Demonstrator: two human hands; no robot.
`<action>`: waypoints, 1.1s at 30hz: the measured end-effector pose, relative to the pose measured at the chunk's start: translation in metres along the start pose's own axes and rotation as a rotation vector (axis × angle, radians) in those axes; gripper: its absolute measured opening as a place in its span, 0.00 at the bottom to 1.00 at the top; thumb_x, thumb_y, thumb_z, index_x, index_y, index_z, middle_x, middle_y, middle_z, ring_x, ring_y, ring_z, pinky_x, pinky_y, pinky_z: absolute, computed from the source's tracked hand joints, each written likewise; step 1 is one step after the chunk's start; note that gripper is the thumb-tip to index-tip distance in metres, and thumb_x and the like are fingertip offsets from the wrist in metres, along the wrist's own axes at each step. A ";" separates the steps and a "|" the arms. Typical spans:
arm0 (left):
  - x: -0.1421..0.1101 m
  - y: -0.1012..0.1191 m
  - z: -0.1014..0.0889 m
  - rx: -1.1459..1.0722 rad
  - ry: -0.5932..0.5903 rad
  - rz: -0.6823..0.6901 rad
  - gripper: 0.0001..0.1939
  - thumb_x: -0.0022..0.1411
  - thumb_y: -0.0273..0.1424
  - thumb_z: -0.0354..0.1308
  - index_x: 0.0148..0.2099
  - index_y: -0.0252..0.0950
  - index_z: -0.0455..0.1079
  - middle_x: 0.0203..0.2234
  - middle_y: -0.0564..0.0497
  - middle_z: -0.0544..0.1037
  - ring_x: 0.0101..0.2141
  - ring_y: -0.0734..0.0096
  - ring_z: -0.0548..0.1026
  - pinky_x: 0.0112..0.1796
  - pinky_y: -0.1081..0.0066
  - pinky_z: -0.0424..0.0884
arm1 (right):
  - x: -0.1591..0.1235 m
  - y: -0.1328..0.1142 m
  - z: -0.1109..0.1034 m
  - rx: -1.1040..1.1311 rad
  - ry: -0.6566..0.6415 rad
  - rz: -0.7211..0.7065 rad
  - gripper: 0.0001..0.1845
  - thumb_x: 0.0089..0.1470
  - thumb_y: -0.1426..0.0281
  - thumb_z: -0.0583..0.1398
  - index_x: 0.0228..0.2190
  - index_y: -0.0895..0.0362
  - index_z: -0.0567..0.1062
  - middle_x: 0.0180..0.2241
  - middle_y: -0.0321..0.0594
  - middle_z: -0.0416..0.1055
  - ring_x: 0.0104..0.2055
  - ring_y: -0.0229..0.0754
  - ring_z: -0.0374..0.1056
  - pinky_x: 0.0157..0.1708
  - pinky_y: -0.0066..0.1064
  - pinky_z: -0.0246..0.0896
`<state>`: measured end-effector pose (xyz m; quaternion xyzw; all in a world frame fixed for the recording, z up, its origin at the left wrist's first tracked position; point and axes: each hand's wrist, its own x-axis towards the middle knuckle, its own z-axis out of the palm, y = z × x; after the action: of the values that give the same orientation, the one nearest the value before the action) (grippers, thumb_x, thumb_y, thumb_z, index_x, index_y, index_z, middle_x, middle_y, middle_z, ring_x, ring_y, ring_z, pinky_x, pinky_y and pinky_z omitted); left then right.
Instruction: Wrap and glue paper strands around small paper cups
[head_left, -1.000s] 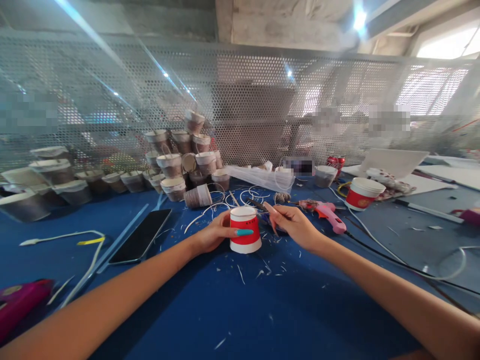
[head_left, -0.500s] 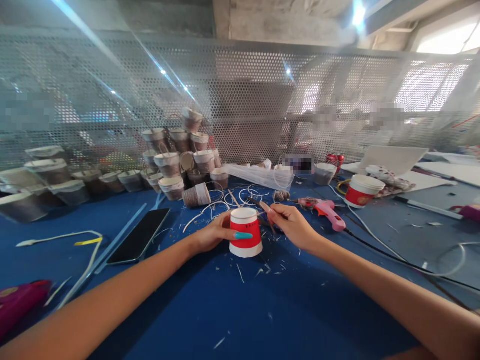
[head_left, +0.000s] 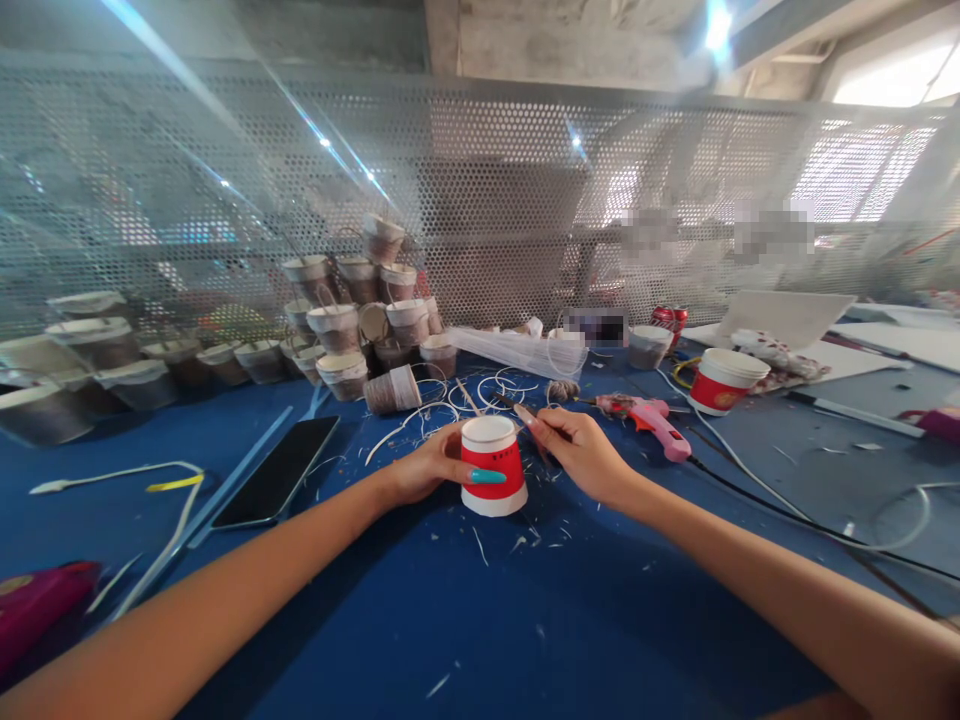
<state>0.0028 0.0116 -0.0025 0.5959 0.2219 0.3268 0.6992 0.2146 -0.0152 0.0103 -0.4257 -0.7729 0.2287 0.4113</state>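
Note:
A red and white paper cup [head_left: 504,462] stands upside down at the middle of the blue table [head_left: 375,620], its narrow end up. My left hand [head_left: 439,465] grips it from the left, thumb with a long turquoise nail across the front, other fingers hidden behind. Just right of the cup, my right hand [head_left: 577,445] is closed on a dark, narrow tool [head_left: 510,402] whose tip points up and left. Its exact kind is hard to make out, since the fingers cover much of it. White scraps [head_left: 480,545] lie around the cup.
Twine-wrapped cups [head_left: 335,330] are stacked at the back left. Behind my right hand lie a pink glue gun [head_left: 652,422] with a black cable and a twine ball [head_left: 561,391]. A phone [head_left: 279,472] lies left; another red-white cup [head_left: 726,385] stands right.
My right hand has shifted slightly left and down toward the cup, with the dark tool. My left hand keeps its grip; the cup has barely moved.

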 end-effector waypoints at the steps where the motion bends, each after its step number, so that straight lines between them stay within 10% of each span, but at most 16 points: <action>1: 0.000 0.000 0.000 0.004 -0.009 0.004 0.28 0.39 0.24 0.65 0.47 0.32 0.68 0.38 0.45 0.76 0.39 0.62 0.73 0.46 0.61 0.63 | 0.000 0.000 0.000 0.003 0.001 -0.001 0.23 0.57 0.59 0.48 0.15 0.56 0.57 0.16 0.32 0.56 0.21 0.33 0.53 0.25 0.29 0.48; 33: 0.000 0.004 0.005 -0.025 -0.128 0.032 0.27 0.43 0.25 0.63 0.49 0.35 0.67 0.42 0.46 0.75 0.44 0.61 0.72 0.48 0.61 0.61 | -0.002 -0.005 0.005 -0.021 0.052 -0.060 0.20 0.56 0.63 0.48 0.16 0.55 0.56 0.18 0.33 0.55 0.23 0.34 0.53 0.25 0.28 0.49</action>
<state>0.0055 0.0086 0.0024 0.6103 0.1631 0.3019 0.7140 0.2091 -0.0198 0.0100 -0.4125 -0.7766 0.1971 0.4334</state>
